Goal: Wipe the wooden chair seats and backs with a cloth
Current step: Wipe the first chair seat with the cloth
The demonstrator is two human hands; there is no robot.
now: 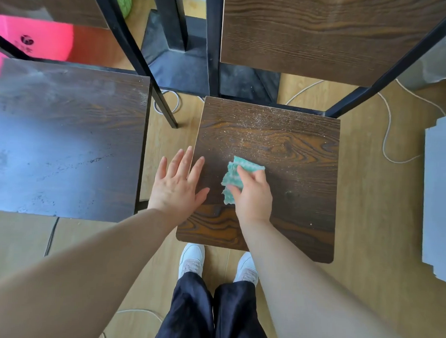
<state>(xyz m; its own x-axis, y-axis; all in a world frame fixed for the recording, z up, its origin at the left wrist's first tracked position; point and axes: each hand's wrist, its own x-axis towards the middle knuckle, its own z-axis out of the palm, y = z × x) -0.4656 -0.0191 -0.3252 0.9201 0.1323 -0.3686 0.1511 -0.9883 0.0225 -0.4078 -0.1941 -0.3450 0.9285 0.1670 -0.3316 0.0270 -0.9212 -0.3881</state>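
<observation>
Green cloth (238,175), bunched under our right hand (252,192), lies near the middle of the seat (293,156); the fingers curl over it and press it to the wood. Our left hand (177,182) is spread flat with straight fingers, holding nothing, over the seat's left edge; we cannot tell whether it bears on the wood. Pale grit (264,119) is scattered across the far half of the seat, toward the back (322,33). To wipe well, we judge, we carry the cloth to the far edge and draw it toward us in overlapping strokes. That gathers grit into the folds rather than onto the floor, while the left hand steadies the chair. A second seat (66,138), streaked with dust, stands to the left
</observation>
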